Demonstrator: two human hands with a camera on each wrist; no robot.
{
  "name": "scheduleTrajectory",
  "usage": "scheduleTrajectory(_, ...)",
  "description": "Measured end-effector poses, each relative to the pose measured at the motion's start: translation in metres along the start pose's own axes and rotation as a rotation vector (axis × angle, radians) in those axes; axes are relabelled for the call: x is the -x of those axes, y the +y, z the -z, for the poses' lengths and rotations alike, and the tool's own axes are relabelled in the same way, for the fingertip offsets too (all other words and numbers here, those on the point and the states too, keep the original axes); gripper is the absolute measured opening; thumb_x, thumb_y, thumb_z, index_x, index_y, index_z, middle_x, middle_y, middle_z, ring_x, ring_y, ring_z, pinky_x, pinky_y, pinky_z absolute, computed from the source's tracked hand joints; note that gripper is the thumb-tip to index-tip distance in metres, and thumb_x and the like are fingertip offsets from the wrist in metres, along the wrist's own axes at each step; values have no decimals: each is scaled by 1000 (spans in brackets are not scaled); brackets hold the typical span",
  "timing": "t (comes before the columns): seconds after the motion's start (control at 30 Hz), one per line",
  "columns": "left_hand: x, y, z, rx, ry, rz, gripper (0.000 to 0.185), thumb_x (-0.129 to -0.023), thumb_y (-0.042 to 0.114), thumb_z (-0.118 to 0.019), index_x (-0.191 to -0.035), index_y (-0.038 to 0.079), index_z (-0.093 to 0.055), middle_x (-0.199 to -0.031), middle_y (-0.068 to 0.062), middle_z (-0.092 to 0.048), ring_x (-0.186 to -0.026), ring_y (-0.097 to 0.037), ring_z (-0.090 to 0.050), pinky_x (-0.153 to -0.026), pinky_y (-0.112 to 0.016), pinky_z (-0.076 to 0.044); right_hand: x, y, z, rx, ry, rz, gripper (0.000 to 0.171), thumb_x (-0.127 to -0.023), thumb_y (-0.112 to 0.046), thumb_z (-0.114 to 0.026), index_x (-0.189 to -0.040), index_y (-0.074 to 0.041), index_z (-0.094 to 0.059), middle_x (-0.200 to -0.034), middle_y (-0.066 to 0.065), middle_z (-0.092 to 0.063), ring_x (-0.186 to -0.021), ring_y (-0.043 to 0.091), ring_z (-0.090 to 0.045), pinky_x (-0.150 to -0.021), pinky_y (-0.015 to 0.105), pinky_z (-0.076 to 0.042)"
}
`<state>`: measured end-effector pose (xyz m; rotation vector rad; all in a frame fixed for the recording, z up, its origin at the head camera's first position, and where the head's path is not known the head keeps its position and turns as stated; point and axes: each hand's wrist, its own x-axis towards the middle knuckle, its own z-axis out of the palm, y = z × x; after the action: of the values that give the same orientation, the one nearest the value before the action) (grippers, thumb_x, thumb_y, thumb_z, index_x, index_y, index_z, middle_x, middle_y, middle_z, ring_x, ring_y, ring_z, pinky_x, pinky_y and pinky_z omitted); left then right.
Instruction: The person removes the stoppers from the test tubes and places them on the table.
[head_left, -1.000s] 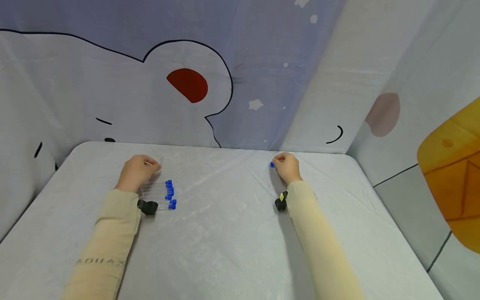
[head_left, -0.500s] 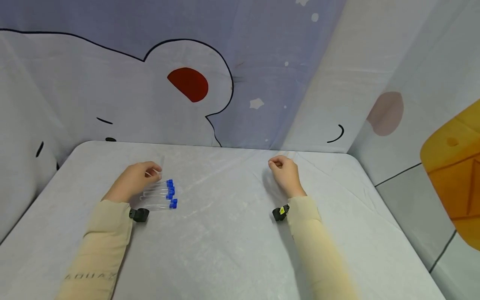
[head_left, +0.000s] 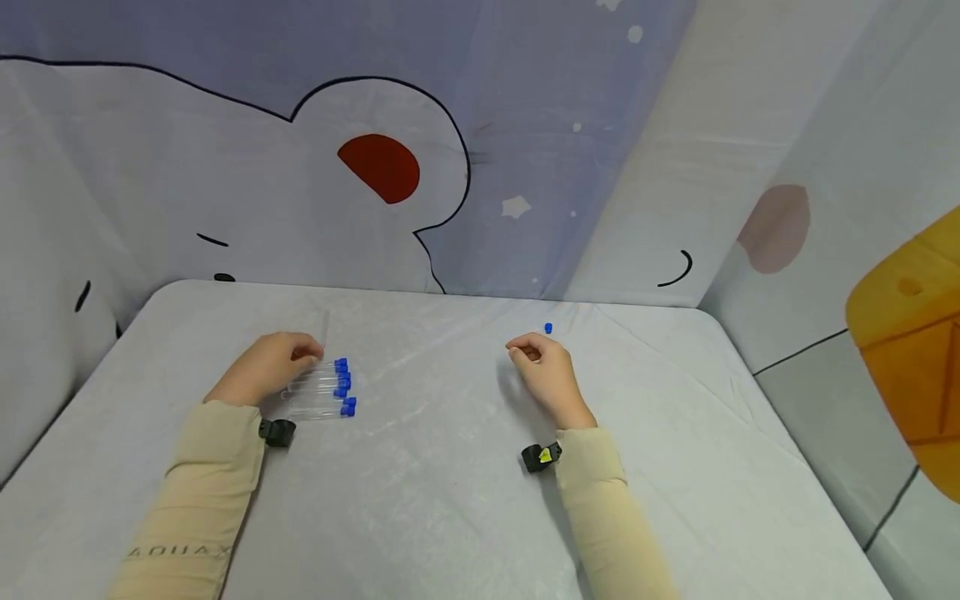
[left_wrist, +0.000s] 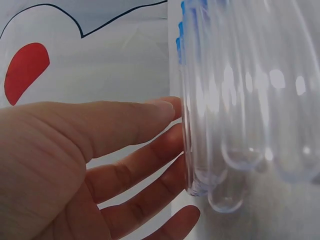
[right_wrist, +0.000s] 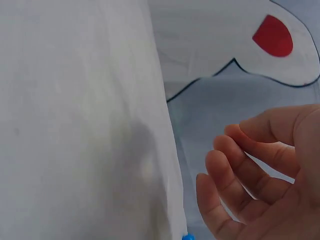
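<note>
Several clear test tubes [head_left: 315, 412] with blue caps [head_left: 342, 383] lie side by side on the white table, caps pointing right. My left hand [head_left: 268, 367] reaches over their far end. In the left wrist view the tubes [left_wrist: 245, 110] fill the right side and reach the fingertips, so whether the fingers pinch a tube is hidden. Away to the right, a loose blue cap [head_left: 548, 328] lies near the table's back edge. My right hand [head_left: 546, 371] hovers on the near side of it, fingers loosely curled, thumb and index tips close together, holding nothing visible.
A white cloth covers the table [head_left: 420, 492]. Behind it hangs a printed backdrop [head_left: 525, 150], with another printed sheet on the right. Beyond the tubes, a faint clear streak [head_left: 326, 327] could be a tube or a crease; I cannot tell.
The blue cap at my right hand has been let go and lies on the table. My right hand has moved left and nearer me. My left hand has come down toward the tubes.
</note>
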<state>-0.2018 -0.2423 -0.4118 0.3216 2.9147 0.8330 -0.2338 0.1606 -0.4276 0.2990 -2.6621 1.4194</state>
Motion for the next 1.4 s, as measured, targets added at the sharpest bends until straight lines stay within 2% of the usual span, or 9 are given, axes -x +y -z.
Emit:
scheduleTrajectory(0.17,1,-5,-2,-10,3,17,17,-100,3,-61,-111,-5,-71,-113,-26,-67,-106,-42,-62,-93,-59,-47,5,-10,-12,24,-60,61,15,-98,-9,-63,-105,-2,-75,-96,6,-71,-88,20,-64,-83,39,-52)
scheduleTrajectory(0.4,0,-9,-2,-20,20,6,14,-101,4,-61,-106,-3,-72,-112,-25,-68,-104,-42,-62,-92,-59,-47,9,-16,-22,50,-102,110,13,-97,-9,-65,-102,-3,-76,-96,5,-71,-84,19,-64,-79,38,-53)
scheduleTrajectory(0.63,-1,-12,-2,-21,4,4,11,-101,4,-61,-103,-2,-71,-106,-22,-68,-93,-33,-60,-88,-57,-47,12,-20,-28,90,-182,143,13,-99,-10,-65,-104,-6,-76,-99,3,-72,-85,16,-63,-79,36,-53)
scheduleTrajectory(0.87,0,-13,1,-16,0,-15,15,-102,4,-58,-108,-5,-68,-107,-23,-67,-95,-35,-60,-88,-58,-47,13,-23,-30,94,-208,154,13,-99,-10,-65,-104,-5,-76,-102,4,-72,-87,17,-64,-80,36,-53)
scheduleTrajectory(1.13,3,3,9,11,25,-77,17,-105,8,-56,-112,-5,-65,-108,-21,-67,-94,-33,-59,-83,-53,-47,14,-28,-33,89,-242,177,14,-100,-12,-65,-105,-6,-76,-102,3,-71,-87,16,-63,-79,34,-53)
scheduleTrajectory(1.3,7,22,12,48,7,-65,23,-108,17,-52,-119,-1,-63,-114,-19,-66,-105,-36,-61,-91,-57,-48,15,-33,-34,76,-261,191,14,-99,-11,-65,-105,-5,-76,-101,3,-71,-87,16,-62,-78,33,-53)
scheduleTrajectory(1.4,7,31,12,79,-6,-92,25,-108,19,-52,-121,0,-62,-116,-17,-66,-109,-36,-61,-94,-57,-47,15,-35,-35,71,-271,198,14,-99,-10,-65,-105,-4,-76,-101,3,-70,-87,15,-62,-78,32,-53)
